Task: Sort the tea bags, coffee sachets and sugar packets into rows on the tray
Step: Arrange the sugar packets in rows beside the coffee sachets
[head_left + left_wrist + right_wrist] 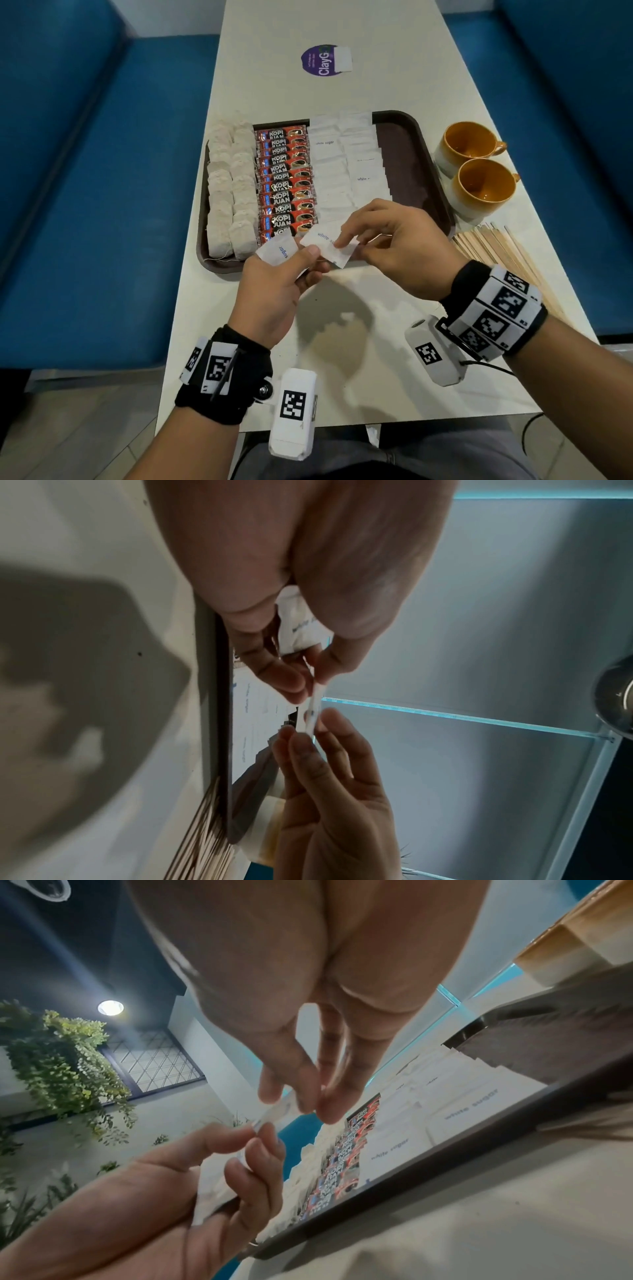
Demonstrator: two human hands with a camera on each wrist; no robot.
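Note:
On the brown tray [411,154] lie two columns of tea bags [229,192], a column of red coffee sachets [284,178] and two columns of white sugar packets [346,161]. Above the tray's near edge my left hand [308,263] grips a few sugar packets [278,251] between thumb and fingers. My right hand [346,245] pinches the end of one of them, a packet [322,241] printed "white sugar". In the left wrist view the left hand [308,680] and that packet's thin edge [313,710] meet the right fingertips [301,739]. The right wrist view shows the right hand [298,1104] pinching it.
Two orange mugs [469,144] [484,186] stand right of the tray. A fan of wooden stirrers [496,250] lies at the table's right edge. A purple sticker [325,60] marks the far end. Blue benches [85,171] flank the table.

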